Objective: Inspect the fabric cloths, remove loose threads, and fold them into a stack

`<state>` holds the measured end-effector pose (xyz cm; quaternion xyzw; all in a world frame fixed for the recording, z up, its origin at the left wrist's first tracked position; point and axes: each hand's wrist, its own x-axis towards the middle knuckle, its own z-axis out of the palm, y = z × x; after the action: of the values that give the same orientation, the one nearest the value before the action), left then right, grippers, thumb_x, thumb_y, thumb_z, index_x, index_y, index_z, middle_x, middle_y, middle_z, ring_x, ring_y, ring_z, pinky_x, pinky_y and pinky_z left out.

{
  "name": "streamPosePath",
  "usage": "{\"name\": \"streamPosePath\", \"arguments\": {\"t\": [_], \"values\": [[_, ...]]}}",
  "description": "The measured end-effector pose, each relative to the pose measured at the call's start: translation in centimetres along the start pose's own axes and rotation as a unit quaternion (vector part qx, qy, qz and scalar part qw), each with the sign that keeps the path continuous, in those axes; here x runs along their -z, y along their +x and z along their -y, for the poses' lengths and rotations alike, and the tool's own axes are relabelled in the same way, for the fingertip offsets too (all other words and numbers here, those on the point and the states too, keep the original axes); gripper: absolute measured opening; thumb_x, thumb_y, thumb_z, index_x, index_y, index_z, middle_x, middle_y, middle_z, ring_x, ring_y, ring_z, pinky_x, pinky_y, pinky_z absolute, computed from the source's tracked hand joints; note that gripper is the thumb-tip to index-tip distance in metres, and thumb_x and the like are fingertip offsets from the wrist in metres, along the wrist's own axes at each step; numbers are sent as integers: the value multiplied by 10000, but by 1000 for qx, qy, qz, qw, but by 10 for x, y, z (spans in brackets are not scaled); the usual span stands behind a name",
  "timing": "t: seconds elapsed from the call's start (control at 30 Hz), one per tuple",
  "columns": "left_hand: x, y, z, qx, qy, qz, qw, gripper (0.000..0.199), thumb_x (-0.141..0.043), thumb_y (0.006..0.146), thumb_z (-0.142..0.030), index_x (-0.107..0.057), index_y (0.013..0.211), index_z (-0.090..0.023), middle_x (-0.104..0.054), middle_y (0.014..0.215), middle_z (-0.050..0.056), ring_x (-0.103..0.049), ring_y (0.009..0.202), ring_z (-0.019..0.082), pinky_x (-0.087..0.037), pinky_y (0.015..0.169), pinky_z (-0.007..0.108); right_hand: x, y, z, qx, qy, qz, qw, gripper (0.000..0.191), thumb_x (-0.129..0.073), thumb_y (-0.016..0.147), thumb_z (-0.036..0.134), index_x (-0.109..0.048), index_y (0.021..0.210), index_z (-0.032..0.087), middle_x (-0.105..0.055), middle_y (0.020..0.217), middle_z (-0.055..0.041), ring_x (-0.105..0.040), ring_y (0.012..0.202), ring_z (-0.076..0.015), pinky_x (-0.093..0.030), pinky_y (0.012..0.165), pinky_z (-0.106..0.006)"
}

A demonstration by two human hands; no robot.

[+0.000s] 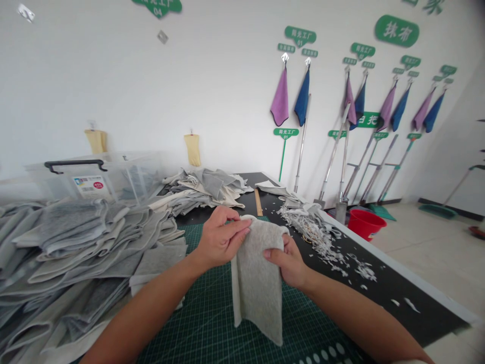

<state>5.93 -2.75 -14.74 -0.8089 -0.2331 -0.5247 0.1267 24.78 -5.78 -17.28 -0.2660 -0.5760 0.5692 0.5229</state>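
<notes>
A grey fabric piece point(261, 278) hangs folded over between my two hands, above the green cutting mat point(204, 313). My left hand point(223, 237) pinches its upper left corner between thumb and fingers. At the upper right edge, my right hand point(290, 260) grips the same cloth, thumb in front and fingers behind. The lower end of the fabric dangles freely, its left edge curled.
Large stacks of grey cloth point(83, 247) cover the left side, with a clear plastic box point(144, 174) behind. Another cloth pile point(208, 187), a wooden ruler point(258, 202) and shredded scraps point(314, 230) lie farther back. A red bucket point(366, 225) stands on the floor.
</notes>
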Motion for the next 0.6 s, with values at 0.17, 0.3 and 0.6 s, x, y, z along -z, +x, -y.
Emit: {"name": "streamPosePath", "arguments": {"t": [0.17, 0.3, 0.6], "values": [[-2, -2, -2, -22, 33, -26, 999, 177, -596, 760, -162, -663, 919, -201, -576, 839, 51, -521, 803, 155, -444, 737, 299, -2, 1, 1, -6, 8, -8, 1000, 195, -700, 572, 309, -580, 563, 157, -531, 528, 18, -437, 487, -102, -363, 506, -231], [-3, -2, 2, 66, 64, -81, 993, 72, -579, 770, -190, -632, 818, -179, -563, 834, 58, -529, 826, 166, -439, 761, 292, 0, 0, 0, -8, 10, -14, 1000, 197, -708, 555, 297, -572, 546, 154, -520, 524, 22, -425, 479, -95, -340, 485, -220], [-12, 1, 26, 287, -33, -49, 956, 597, -559, 741, -147, -385, 1309, -207, -454, 1343, 111, -531, 1100, 195, -454, 783, 283, -1, -1, 0, -4, 5, -19, 1000, 190, -699, 565, 288, -564, 548, 156, -512, 526, 25, -422, 482, -93, -338, 486, -220]]}}
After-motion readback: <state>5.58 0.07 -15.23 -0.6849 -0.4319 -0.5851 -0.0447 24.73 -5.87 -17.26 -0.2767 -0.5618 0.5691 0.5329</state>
